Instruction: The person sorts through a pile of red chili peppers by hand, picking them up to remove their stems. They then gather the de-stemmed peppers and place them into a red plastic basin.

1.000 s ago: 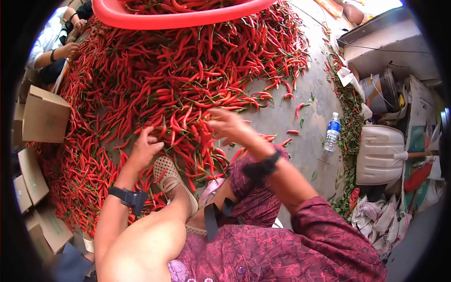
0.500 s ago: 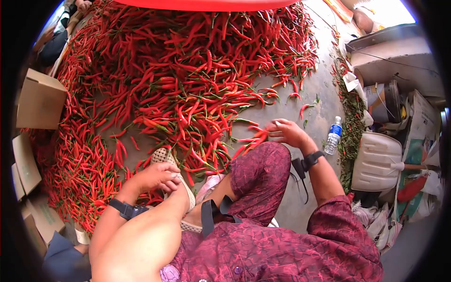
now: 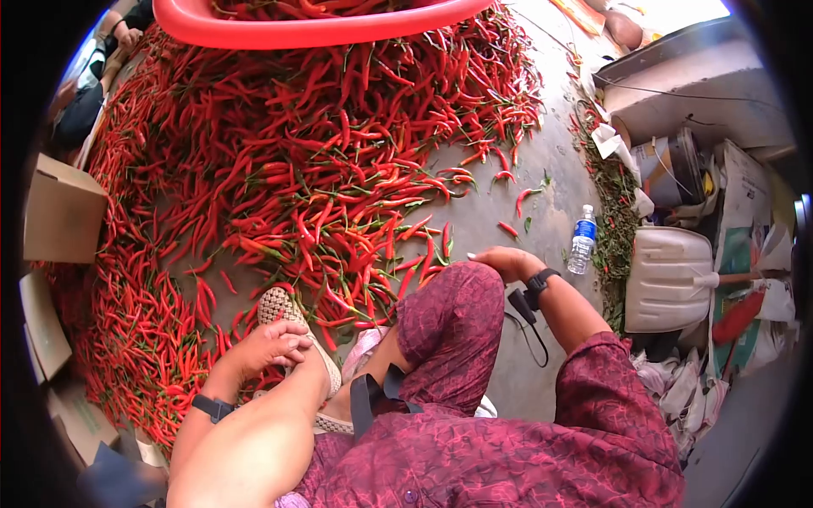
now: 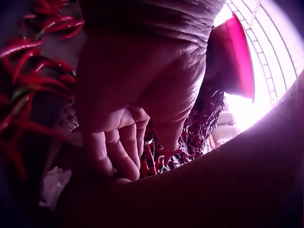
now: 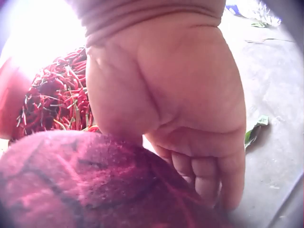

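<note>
Chillies (image 3: 339, 195) just beyond right hand (image 3: 506, 262)

Water bottle (image 3: 582, 240) on floor, cardboard box (image 3: 61, 216), white plastic canister (image 3: 669, 279)

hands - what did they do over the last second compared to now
Both hands came back out of the chili pile. The right hand swung right and now rests on the raised knee, holding nothing. The left hand drew back to the bare leg beside the woven shoe, its fingers curled against the leg. The red basin, the water bottle and the cardboard boxes lie as before.
</note>
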Tool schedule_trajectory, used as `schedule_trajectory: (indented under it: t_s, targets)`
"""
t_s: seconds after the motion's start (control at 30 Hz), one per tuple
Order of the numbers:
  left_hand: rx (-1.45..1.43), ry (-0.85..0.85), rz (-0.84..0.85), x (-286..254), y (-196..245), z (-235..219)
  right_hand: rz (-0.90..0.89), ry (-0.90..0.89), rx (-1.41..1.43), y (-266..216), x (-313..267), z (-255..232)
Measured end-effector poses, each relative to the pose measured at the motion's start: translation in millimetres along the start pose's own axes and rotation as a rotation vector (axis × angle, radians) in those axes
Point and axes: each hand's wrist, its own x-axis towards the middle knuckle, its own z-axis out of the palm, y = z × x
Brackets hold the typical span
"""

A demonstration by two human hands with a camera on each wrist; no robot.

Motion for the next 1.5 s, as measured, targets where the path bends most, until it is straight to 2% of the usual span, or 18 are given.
schedule_trajectory:
  t_s: [0.1,0.13,0.2,0.33,0.4,0.43,0.5,0.63,0.73,0.8,0.9,0.93,1.0,1.1,1.23,1.33,1.47,1.5]
  targets:
    - [0.032,0.001,-0.019,2,5,0,-0.399,-0.084,-0.373,-48,14,36]
    - [0.057,0.005,-0.028,1,9,0,-0.281,-0.189,-0.104,-74,-7,63]
    - [0.064,0.017,-0.022,-2,10,2,-0.421,-0.264,-0.183,-111,-21,72]
    - [0.032,0.021,0.01,-4,3,2,0.202,0.055,-1.524,-107,5,52]
    - [0.005,0.01,0.02,-1,-1,-1,0.155,0.083,-1.324,-78,7,51]
    - [0.024,0.013,0.013,-1,-1,-2,-0.246,-0.18,-1.658,-65,43,36]
    - [0.08,0.012,-0.013,-1,6,0,-0.65,-0.39,-1.664,-51,71,52]
    - [0.099,0.006,-0.029,-2,14,3,-0.359,-0.096,-0.829,-91,-6,117]
    - [0.061,0.022,-0.017,-1,3,1,-0.776,0.569,-1.16,-87,17,43]
    - [0.038,0.045,-0.005,-3,1,2,-0.604,0.646,-1.077,-88,20,22]
    - [0.038,0.037,0.001,-1,-3,0,-0.714,0.362,-0.845,-76,45,13]
    - [0.027,0.045,-0.001,-1,-2,1,-0.882,0.361,-1.026,-71,56,14]
    - [0.018,0.054,-0.014,-4,-1,3,-0.843,0.467,-1.381,-69,60,18]
    - [-0.031,0.079,-0.003,-10,-4,6,-0.786,0.495,-1.346,-39,37,-4]
    - [-0.139,0.097,0.02,-20,-14,8,-0.629,0.566,-1.533,74,-3,-68]
    - [-0.208,0.106,0.021,-20,-22,3,0.156,0.47,-1.597,137,-46,-89]
    - [-0.113,0.118,-0.014,-18,-14,6,0.155,0.61,-1.599,101,-48,-115]
    - [-0.096,0.119,-0.018,-17,-11,6,0.024,0.708,-1.168,75,-50,-116]
